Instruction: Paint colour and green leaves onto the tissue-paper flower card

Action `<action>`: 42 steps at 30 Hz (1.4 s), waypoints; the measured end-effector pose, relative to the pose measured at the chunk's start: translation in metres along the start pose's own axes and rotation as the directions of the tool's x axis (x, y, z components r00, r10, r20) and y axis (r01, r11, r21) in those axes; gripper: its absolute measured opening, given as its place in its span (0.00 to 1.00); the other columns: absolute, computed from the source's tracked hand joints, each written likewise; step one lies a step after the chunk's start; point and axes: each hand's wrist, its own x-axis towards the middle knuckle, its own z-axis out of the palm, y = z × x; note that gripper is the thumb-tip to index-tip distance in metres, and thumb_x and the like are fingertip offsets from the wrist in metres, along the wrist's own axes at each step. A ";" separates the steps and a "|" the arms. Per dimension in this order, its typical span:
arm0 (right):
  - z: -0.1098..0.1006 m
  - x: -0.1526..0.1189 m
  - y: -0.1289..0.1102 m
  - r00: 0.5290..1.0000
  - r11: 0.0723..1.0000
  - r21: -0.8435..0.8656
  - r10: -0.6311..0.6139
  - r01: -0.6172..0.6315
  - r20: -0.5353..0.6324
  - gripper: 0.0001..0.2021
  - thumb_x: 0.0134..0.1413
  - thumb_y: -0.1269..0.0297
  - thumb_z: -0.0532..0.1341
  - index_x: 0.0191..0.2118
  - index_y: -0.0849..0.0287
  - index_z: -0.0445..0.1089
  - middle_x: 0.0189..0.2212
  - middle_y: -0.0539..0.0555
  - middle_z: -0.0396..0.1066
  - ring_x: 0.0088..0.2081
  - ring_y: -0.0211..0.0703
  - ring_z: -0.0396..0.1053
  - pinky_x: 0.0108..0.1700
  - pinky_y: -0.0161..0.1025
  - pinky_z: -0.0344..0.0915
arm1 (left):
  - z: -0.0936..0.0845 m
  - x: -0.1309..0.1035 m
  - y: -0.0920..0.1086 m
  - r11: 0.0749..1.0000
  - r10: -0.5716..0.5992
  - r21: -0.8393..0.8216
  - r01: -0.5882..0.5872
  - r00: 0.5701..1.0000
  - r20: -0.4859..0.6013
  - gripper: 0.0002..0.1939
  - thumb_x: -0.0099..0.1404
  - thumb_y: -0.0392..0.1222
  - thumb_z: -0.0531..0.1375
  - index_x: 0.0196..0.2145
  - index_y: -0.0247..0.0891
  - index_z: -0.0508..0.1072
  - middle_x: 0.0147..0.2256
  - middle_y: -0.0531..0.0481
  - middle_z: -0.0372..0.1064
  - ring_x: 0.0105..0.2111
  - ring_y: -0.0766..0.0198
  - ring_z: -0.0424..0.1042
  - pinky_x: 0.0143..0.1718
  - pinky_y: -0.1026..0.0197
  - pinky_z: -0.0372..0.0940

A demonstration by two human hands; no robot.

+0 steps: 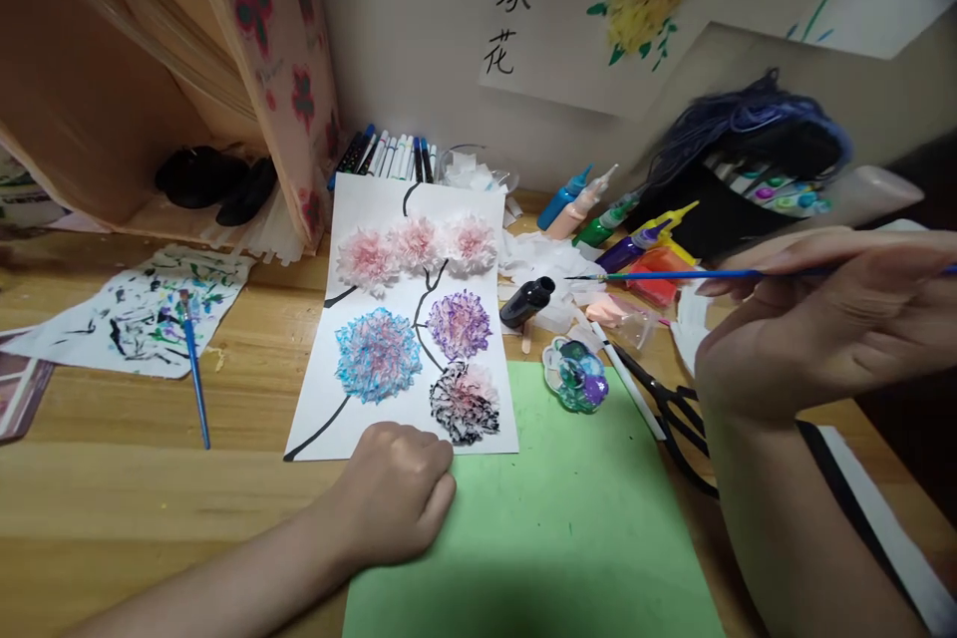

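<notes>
My right hand (pixel 844 319) is raised at the right and pinches a thin blue paintbrush (pixel 695 274), whose dark tip points left, close to the mouth of an open black bottle (pixel 527 302). My left hand (pixel 404 488) rests in a closed fist at the lower edge of a white paper (pixel 389 439); whether anything is under its fingers is hidden. On that paper are crinkled paper flowers: pink ones along the top, a blue-edged one (pixel 378 355), a purple-edged one (pixel 459 324) and a black-edged one (pixel 465 402), with black painted stems between them.
A green sheet (pixel 568 518) lies under the paper's corner. Right of it are a palette (pixel 575 375), black scissors (pixel 680 419), white tissue and paint bottles (pixel 564 197). Markers (pixel 396 156) stand behind. At left, a brush (pixel 195 379) lies on a stained cloth (pixel 150 319).
</notes>
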 end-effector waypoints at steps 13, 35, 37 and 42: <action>0.009 0.003 0.005 0.974 0.971 -0.135 -0.210 0.198 -0.081 0.14 0.63 0.63 0.51 0.27 0.57 0.67 0.21 0.47 0.64 0.21 0.31 0.65 0.23 0.34 0.61 | 0.002 0.000 0.001 1.000 0.003 0.009 -0.002 0.998 -0.063 0.12 0.56 0.31 0.46 0.19 0.38 0.62 0.17 0.52 0.63 0.17 0.65 0.61 0.22 0.61 0.46; 0.014 -0.055 -0.003 0.967 0.973 0.180 -0.097 0.142 -0.236 0.10 0.60 0.64 0.53 0.30 0.60 0.66 0.20 0.49 0.64 0.23 0.38 0.67 0.25 0.38 0.63 | 0.004 -0.002 -0.001 1.000 0.014 -0.014 -0.015 0.998 -0.068 0.10 0.55 0.32 0.47 0.18 0.38 0.59 0.16 0.52 0.62 0.16 0.66 0.58 0.22 0.61 0.43; 0.013 -0.083 0.003 0.990 0.983 0.182 0.011 0.014 -0.138 0.09 0.60 0.63 0.53 0.31 0.58 0.67 0.22 0.50 0.67 0.27 0.41 0.70 0.28 0.39 0.65 | 0.004 -0.001 -0.001 1.000 0.020 -0.013 -0.021 0.997 -0.073 0.10 0.54 0.32 0.47 0.18 0.38 0.59 0.16 0.52 0.62 0.16 0.66 0.58 0.21 0.61 0.43; 0.004 -0.111 0.009 0.959 0.922 0.278 0.282 -0.268 -0.012 0.08 0.61 0.66 0.52 0.32 0.57 0.67 0.27 0.52 0.70 0.33 0.42 0.71 0.29 0.38 0.66 | 0.003 0.000 -0.001 1.000 0.022 -0.006 -0.022 0.996 -0.083 0.10 0.53 0.33 0.48 0.17 0.38 0.59 0.15 0.53 0.61 0.16 0.66 0.57 0.21 0.61 0.43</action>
